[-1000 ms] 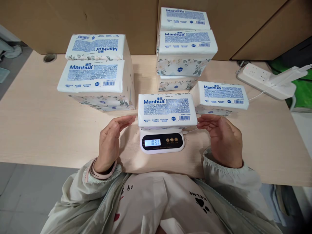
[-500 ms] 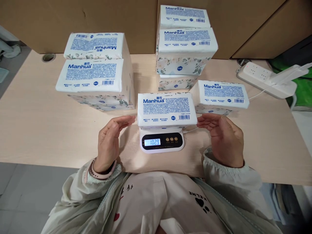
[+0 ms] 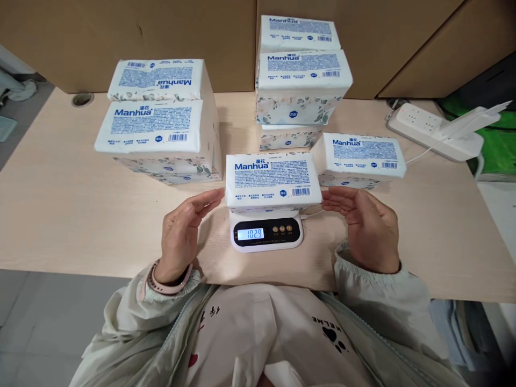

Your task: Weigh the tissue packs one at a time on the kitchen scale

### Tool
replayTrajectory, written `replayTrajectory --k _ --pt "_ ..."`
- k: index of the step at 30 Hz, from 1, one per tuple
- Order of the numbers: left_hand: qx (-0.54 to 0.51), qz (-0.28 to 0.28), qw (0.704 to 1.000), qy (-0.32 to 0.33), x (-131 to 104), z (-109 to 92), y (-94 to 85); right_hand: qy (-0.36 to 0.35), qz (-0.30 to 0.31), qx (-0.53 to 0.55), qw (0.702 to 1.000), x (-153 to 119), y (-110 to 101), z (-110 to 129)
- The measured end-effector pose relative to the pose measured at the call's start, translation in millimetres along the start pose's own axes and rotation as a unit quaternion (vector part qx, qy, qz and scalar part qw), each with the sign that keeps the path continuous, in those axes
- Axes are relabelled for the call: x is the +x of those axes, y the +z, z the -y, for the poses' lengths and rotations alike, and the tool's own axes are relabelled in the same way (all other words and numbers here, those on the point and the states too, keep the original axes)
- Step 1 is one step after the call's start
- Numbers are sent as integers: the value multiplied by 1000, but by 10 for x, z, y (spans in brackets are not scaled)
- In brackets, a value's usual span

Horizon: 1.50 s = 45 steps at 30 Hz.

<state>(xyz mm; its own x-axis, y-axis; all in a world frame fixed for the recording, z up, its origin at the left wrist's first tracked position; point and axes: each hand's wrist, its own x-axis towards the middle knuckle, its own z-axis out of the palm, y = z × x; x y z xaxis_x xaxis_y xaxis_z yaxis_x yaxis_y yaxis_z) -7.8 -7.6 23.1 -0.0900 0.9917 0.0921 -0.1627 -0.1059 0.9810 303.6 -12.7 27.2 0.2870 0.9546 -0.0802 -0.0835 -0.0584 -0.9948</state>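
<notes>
A white tissue pack (image 3: 273, 180) with blue Manhua print rests on a small white scale (image 3: 266, 234), whose lit display reads 102.9. My left hand (image 3: 181, 234) is at the left of the pack, fingers stretched toward its side and holding nothing. On the other side, my right hand (image 3: 368, 228) is open too, its fingertips close to the pack's right edge; whether they touch it I cannot tell. Another tissue pack (image 3: 363, 156) lies just behind and to the right of the one on the scale.
Stacked tissue packs (image 3: 149, 126) stand at the back left, and more stacked packs (image 3: 304, 72) at the back centre. A white power strip (image 3: 433, 129) with cables lies at the right of the wooden table (image 3: 80, 215). Brown panels (image 3: 161, 32) rise behind.
The whole view has shifted slightly. Both hands keep nearly the same pose beside the pack, and the display reading is the same.
</notes>
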Motion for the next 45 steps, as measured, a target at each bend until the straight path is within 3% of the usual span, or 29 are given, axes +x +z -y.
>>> replayTrajectory --k 4,22,45 --pt "-8 20 1000 7 -8 2 -5 6 -3 1 1000 -11 15 7" --pt "-31 13 999 -25 6 -18 10 -26 29 33 999 10 16 -41" --pt "-39 31 999 5 1 15 -1 -39 38 23 998 33 -17 -96"
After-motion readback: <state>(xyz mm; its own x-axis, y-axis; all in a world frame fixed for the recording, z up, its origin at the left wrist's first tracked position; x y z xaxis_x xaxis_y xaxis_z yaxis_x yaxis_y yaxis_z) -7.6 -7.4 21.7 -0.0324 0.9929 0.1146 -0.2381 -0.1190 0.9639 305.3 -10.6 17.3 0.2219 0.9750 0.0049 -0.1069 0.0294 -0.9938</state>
